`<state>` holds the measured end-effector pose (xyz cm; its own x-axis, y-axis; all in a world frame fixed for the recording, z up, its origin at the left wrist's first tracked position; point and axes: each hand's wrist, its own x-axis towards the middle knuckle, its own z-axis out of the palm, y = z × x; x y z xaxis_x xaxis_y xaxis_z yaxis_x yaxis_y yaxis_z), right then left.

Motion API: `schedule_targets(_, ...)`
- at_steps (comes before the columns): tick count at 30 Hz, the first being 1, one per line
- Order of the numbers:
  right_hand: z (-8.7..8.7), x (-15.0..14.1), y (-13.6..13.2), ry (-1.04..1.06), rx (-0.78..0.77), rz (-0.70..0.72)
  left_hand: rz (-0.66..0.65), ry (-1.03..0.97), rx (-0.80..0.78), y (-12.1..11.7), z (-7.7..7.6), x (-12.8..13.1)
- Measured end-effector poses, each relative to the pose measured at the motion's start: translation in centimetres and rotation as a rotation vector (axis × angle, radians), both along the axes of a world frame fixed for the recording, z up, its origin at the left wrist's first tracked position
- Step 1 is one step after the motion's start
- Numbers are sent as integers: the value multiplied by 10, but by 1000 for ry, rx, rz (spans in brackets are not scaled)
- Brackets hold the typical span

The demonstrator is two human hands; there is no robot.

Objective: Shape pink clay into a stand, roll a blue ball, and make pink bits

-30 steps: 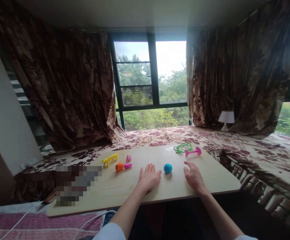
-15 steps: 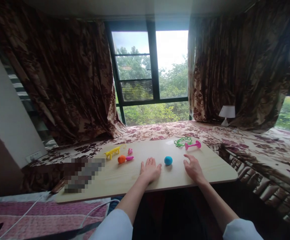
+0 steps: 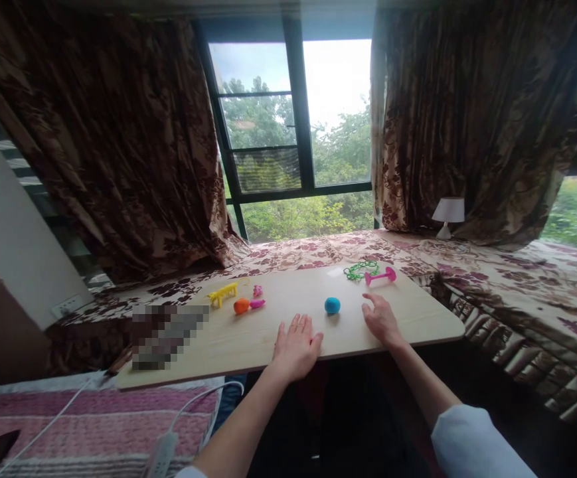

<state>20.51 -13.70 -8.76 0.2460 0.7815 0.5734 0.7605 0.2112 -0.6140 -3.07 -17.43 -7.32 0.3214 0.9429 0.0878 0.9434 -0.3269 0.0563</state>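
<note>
My left hand (image 3: 295, 345) rests at the near edge of the pale wooden tabletop (image 3: 268, 332), palm down with its fingers stretched out and nothing in it. To the right, my right hand (image 3: 382, 318) is over the board, fingers apart and holding nothing. A blue ball (image 3: 332, 305) sits between the two hands, apart from both. Beyond my right hand lie a pink dumbbell-shaped piece (image 3: 380, 276) and a green string (image 3: 361, 270). Farther left are an orange ball (image 3: 241, 306), a small magenta piece (image 3: 257, 303), a little pink figure (image 3: 257, 291) and a yellow animal figure (image 3: 222, 293).
A blurred-out patch (image 3: 168, 335) covers the board's left end. Behind the board runs a flower-patterned ledge (image 3: 313, 249) with a white lamp (image 3: 448, 211). At lower left, a power strip (image 3: 163, 455) and white cable lie by a pink striped cover (image 3: 93, 431).
The view has shifted slightly, so the board and toys appear a little higher. My left hand has drawn back a little toward the near edge. The toys keep their places on the board.
</note>
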Motion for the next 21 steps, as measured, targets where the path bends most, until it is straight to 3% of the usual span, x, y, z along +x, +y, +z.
schedule_targets(4, 2, -1, 1, -3, 18, 1, 79, -8, -40, 50, 10, 8)
schedule_targets(7, 1, 0, 3, 5, 38, 6, 115, -11, -43, 70, 16, 11)
schedule_targets(10, -1, 0, 3, 20, 42, 11, 83, -8, -11, 57, 15, 10)
schedule_targets(16, -1, 1, 2, 37, 7, 12, -24, -7, 31, -13, 6, -4)
schedule_targets(18, -1, 1, 2, 34, -4, 12, -28, -12, 24, -19, 5, -5)
schedule_targets(21, -1, 1, 2, 23, -6, 17, 10, -20, -3, 3, 6, -1)
